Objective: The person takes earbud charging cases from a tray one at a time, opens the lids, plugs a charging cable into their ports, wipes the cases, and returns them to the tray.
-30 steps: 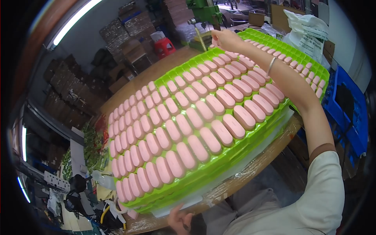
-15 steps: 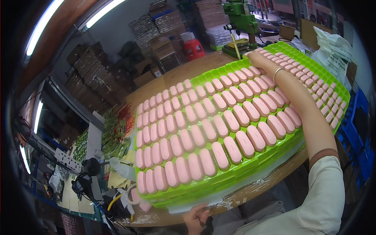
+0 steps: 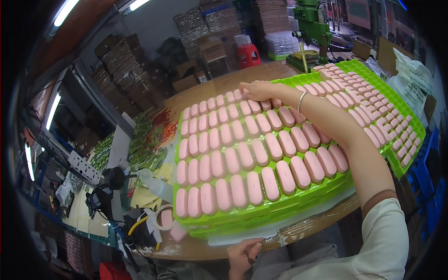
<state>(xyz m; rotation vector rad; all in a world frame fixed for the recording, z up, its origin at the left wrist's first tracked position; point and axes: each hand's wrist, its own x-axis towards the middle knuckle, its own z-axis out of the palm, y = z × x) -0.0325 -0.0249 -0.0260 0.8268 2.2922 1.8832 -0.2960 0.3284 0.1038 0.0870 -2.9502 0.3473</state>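
Pink rounded oblong pieces [image 3: 232, 157] stand in rows in a bright green tray [image 3: 280, 198], the top one of a stack. Over the back row, my right hand [image 3: 258, 90] reaches in with its fingers pinched at a pink piece, partly covered by the fingertips. A light bracelet is on that wrist. Low at the front edge of the table, my left hand [image 3: 243, 255] is curled, with a small dark thing at its fingers that I cannot make out. A second green tray [image 3: 401, 105] with smaller-looking pink pieces lies to the right.
A green machine [image 3: 313, 30] stands behind the trays, and a white bag [image 3: 410, 77] at the back right. Left of the stack are a clear bottle [image 3: 158, 186], a white power strip [image 3: 84, 167] and yellow-handled pliers [image 3: 138, 226]. A red stool [image 3: 248, 55] stands beyond the table [image 3: 210, 89].
My right hand has moved left along the back row. The camera view has shifted, so the trays sit further right and lower. My left hand remains near the front edge.
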